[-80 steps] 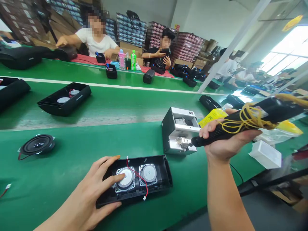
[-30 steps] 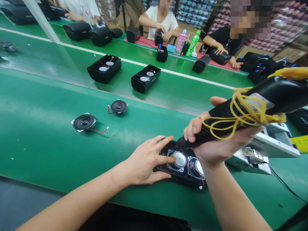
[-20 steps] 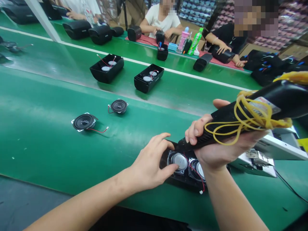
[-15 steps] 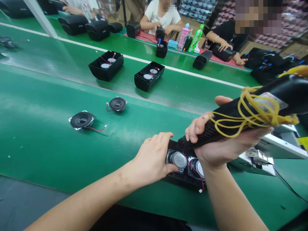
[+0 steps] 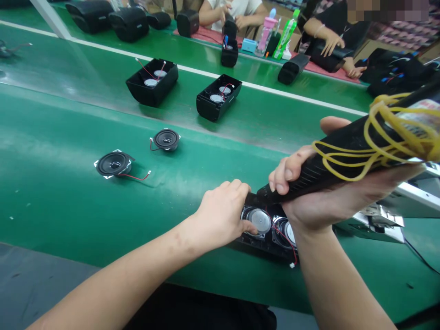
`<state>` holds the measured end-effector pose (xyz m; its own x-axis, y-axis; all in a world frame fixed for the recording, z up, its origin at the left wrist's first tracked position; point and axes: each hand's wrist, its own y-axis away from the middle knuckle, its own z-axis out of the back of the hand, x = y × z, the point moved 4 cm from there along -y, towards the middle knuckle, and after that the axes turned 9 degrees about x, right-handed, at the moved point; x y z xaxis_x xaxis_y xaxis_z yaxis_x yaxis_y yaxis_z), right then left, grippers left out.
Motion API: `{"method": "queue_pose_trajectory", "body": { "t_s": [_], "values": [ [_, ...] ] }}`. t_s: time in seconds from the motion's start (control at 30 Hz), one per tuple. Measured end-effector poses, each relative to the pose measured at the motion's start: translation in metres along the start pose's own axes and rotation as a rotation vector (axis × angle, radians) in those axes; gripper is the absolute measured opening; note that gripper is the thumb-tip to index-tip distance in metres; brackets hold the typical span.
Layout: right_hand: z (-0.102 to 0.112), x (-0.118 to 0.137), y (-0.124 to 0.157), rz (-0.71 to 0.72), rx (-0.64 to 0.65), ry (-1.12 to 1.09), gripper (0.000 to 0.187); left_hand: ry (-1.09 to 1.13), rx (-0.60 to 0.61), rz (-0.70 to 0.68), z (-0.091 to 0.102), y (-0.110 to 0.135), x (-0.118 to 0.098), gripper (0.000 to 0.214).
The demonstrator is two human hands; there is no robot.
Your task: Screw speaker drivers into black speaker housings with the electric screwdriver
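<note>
My right hand point(image 5: 316, 197) is wrapped round a black electric screwdriver point(image 5: 309, 176) with yellow rubber bands point(image 5: 374, 133) looped about its body. The tool slants down to the left, its front end at the far edge of a black speaker housing point(image 5: 264, 245). Whether the bit touches a screw is hidden. Gripping the housing's left end is my left hand point(image 5: 223, 215), thumb beside the nearer speaker driver point(image 5: 259, 221). A second driver point(image 5: 288, 229) in the housing is partly covered by my right wrist. A red wire with a white plug point(image 5: 292, 265) hangs over the near side.
Two loose speaker drivers point(image 5: 113, 163) point(image 5: 167, 139) lie on the green bench to the left. Beyond them stand two open housings point(image 5: 153, 87) point(image 5: 220, 98) with drivers inside. A metal fixture point(image 5: 378, 222) is at right. Two co-workers handle black speakers across the bench.
The view has shifted slightly, so the far bench sits higher in the picture. Both hands keep their hold, and the screwdriver's front end stays at the housing's far edge.
</note>
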<state>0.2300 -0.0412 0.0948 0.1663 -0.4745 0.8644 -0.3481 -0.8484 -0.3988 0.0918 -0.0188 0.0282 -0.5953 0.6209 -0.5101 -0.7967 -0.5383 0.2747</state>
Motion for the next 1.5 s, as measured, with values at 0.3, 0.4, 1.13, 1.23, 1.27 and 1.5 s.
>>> {"method": "queue_pose_trajectory", "body": {
  "t_s": [0.3, 0.4, 1.13, 1.23, 1.27, 1.5],
  "values": [
    [0.000, -0.001, -0.001, -0.003, 0.007, 0.065, 0.061, -0.015, 0.008, 0.021, 0.002, -0.001, -0.001, 0.071],
    [-0.001, -0.003, 0.000, 0.010, -0.026, 0.067, 0.066, -0.009, 0.010, 0.012, 0.001, -0.002, -0.001, 0.071],
    [-0.002, -0.027, 0.015, -0.023, 0.084, 0.003, 0.073, -0.006, 0.019, 0.025, -0.002, -0.007, 0.000, 0.073],
    [0.009, -0.039, 0.016, -0.077, 0.123, -0.043, 0.076, 0.004, 0.038, 0.036, -0.003, -0.008, 0.001, 0.077],
    [0.012, -0.043, 0.016, -0.088, 0.144, -0.057, 0.076, 0.010, 0.041, 0.040, -0.003, -0.009, 0.001, 0.080],
    [0.025, -0.047, 0.020, -0.114, 0.147, -0.092, 0.078, 0.044, 0.057, 0.028, -0.009, -0.013, 0.005, 0.093]
  ]
}}
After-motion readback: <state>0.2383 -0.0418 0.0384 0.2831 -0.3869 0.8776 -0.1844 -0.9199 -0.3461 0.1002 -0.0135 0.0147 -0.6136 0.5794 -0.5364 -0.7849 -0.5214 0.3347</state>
